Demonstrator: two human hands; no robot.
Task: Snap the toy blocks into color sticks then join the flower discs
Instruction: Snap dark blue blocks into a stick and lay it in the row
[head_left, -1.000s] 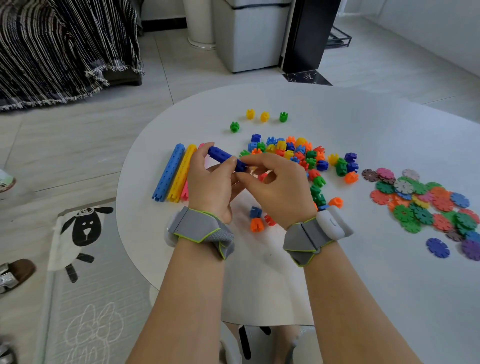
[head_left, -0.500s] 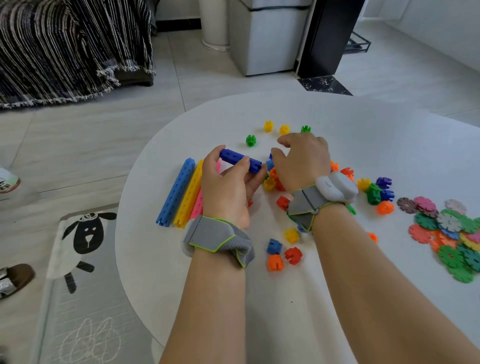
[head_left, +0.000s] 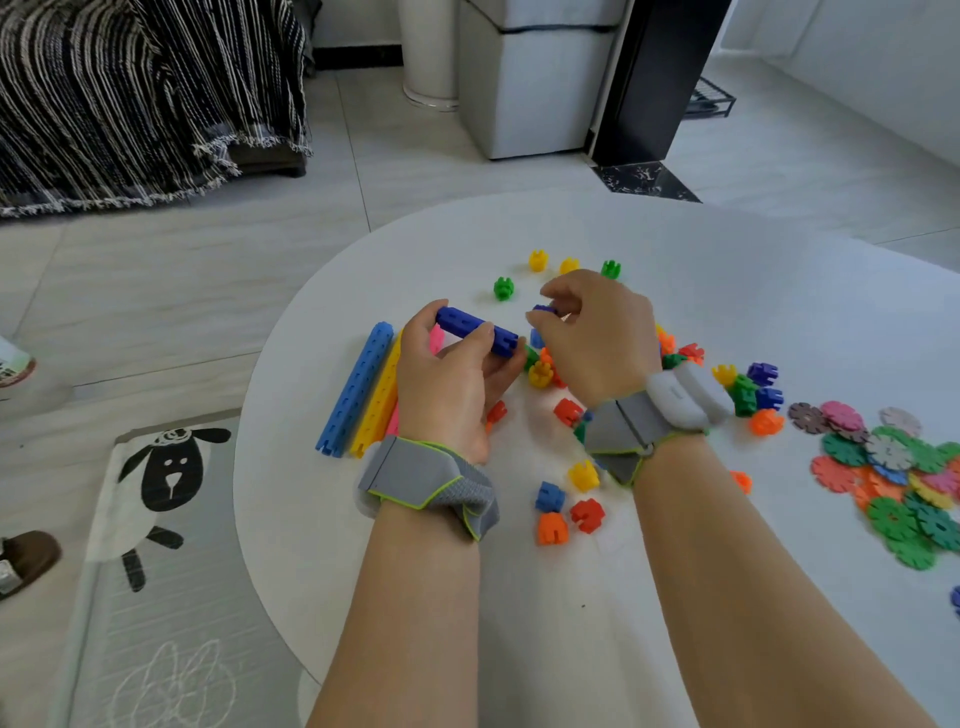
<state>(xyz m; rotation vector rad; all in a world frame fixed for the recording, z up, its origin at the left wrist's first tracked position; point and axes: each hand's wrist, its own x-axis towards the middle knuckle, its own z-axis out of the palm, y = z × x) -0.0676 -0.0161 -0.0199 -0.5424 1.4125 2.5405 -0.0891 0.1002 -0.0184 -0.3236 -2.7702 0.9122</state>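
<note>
Three finished sticks lie side by side on the white counter (head_left: 727, 291), at about 9 o'clock from the hands: a light blue stick (head_left: 356, 389), a yellow stick (head_left: 379, 400) and a pink stick (head_left: 436, 338) that is mostly hidden behind the left hand (head_left: 457, 384). They look parked out of the way, so they do not get mixed in with the loose pieces. The left hand has its fingers curled round a short dark blue stick (head_left: 475, 330), with the open end pointing toward 3 o'clock, right at the other hand. The right hand (head_left: 597, 332) pinches a small dark blue block (head_left: 543, 309) between thumb and fingertips. This block is just beside the open end of the stick but not touching it. I think one hand holds the stick steady so the other can push the same-color block onto the end. The loose blocks (head_left: 566, 410) are spread under and around the right hand, close enough to grab the next one quickly. The flower discs (head_left: 893, 467) sit in a flat heap far off at 3 o'clock, well apart from the blocks. No hand touches them, so that part of the job is probably waiting until the sticks are done.
</note>
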